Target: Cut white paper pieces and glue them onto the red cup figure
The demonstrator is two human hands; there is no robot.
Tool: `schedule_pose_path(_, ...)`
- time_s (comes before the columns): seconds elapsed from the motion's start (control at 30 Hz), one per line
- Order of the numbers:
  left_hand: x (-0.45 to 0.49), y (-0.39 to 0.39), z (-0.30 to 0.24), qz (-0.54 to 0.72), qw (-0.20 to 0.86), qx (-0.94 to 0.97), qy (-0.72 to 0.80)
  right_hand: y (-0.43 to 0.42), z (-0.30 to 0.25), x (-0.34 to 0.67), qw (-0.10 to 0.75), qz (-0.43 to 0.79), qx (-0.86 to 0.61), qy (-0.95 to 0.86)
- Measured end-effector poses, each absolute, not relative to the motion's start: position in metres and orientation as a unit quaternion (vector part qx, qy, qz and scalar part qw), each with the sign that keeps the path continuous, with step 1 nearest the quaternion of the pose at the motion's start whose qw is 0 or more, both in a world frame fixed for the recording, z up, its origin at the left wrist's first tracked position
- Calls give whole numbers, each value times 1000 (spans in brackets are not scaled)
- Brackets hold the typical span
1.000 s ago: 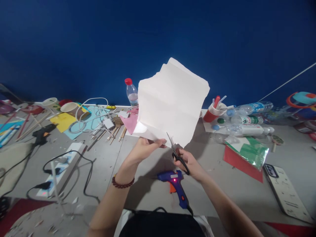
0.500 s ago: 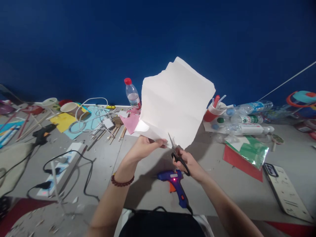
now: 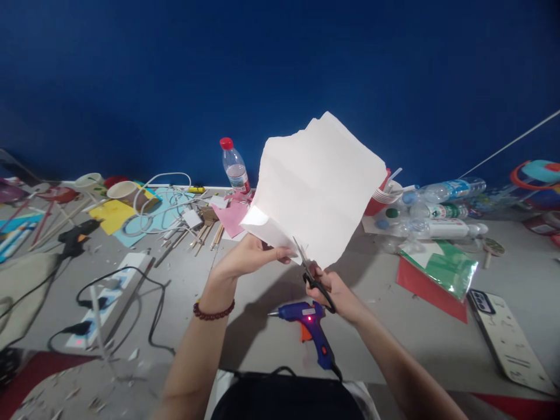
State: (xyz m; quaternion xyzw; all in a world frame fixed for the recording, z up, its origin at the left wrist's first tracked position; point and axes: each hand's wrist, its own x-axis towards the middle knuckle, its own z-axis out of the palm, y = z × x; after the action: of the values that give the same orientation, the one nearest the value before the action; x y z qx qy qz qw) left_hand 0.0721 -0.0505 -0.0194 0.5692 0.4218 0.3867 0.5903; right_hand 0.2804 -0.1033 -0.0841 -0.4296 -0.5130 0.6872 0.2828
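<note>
A large white sheet of paper with uneven edges is held up over the table. My left hand pinches its lower left edge, thumb on top, where a strip is folded or partly cut. My right hand grips black-handled scissors, its fingers in the handles. The blades lie at the paper's lower edge, pointing up and to the left, close to my left fingertips. Below my hands a blue hot glue gun rests on the table, its red light lit.
A red-capped bottle stands behind the paper. Sticks, pink paper and a power strip lie left. To the right are paper cups, plastic bottles, a green packet and a phone.
The paper's upper part has shifted right and slightly down. My left hand has moved slightly left; the scissors remain at the lower edge, a little to the left.
</note>
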Motion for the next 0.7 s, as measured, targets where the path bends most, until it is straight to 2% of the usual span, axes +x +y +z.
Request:
schedule_pose_path(0.3,66,-35,-11,283,580,664,377,-106,-83,280,308,688,-438,-490)
schedule_pose_path(0.5,65,-29,-14,281,561,692,357,-105,-83,279,307,681,-426,-511)
schedule_pose_path(0.7,70,-25,-10,315,597,672,304,-105,-78,281,317,678,-425,-510)
